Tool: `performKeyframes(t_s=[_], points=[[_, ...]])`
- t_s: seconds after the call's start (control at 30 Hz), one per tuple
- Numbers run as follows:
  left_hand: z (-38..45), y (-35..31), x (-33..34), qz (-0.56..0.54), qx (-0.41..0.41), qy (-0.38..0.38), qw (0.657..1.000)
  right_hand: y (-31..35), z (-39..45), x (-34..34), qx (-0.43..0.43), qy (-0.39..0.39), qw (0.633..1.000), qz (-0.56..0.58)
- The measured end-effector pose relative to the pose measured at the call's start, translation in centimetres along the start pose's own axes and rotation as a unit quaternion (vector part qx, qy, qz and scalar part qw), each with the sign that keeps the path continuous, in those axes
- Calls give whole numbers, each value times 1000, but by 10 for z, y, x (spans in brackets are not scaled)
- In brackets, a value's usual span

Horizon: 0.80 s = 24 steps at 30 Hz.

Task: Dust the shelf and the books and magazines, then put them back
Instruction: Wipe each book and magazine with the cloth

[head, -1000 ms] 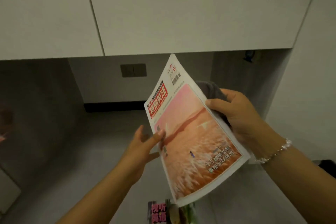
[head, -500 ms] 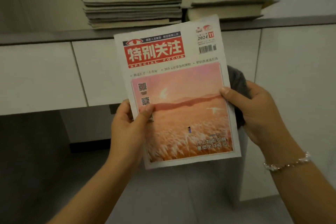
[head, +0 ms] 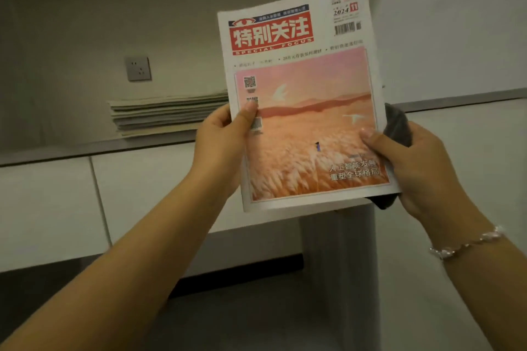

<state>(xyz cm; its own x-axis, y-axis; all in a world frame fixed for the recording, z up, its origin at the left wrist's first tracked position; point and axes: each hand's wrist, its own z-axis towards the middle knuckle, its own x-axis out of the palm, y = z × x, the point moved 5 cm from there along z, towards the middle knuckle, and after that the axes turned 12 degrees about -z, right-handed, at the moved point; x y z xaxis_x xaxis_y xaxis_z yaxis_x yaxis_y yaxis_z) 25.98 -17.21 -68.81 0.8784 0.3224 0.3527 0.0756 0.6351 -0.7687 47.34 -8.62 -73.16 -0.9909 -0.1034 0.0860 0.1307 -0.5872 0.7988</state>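
One magazine is held up in front of the shelf by two hands, cover facing the camera, its long axis nearly upright and leaning slightly right, title at the top. The left hand pinches its left edge, thumb on the cover and fingers behind, while the right hand grips the lower right edge together with one dark cloth bunched behind the page. One stack of magazines lies flat on the far shelf to the left, below one wall socket, with bare shelf surface left of the stack and a white wall close on the right.
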Motion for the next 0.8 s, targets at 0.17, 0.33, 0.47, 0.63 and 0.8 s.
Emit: performKeyframes(t_s=[0.17, 0.33, 0.47, 0.63, 0.8], points=[[17, -2, 28, 2, -109, 148, 983, 11, 40, -12, 41, -48, 997, 39], [7, 18, 34, -18, -170, 223, 960, 15, 68, -11, 87, -13, 996, 3], [11, 25, 35, -115, -176, 153, 966, 19, 73, -9, 124, 9, 992, 35], [12, 15, 51, -186, -157, 143, 959, 19, 65, -13, 113, 12, 985, 128], [17, 17, 60, -207, -135, 124, 961, 14, 55, -16, 103, 5, 979, 176]])
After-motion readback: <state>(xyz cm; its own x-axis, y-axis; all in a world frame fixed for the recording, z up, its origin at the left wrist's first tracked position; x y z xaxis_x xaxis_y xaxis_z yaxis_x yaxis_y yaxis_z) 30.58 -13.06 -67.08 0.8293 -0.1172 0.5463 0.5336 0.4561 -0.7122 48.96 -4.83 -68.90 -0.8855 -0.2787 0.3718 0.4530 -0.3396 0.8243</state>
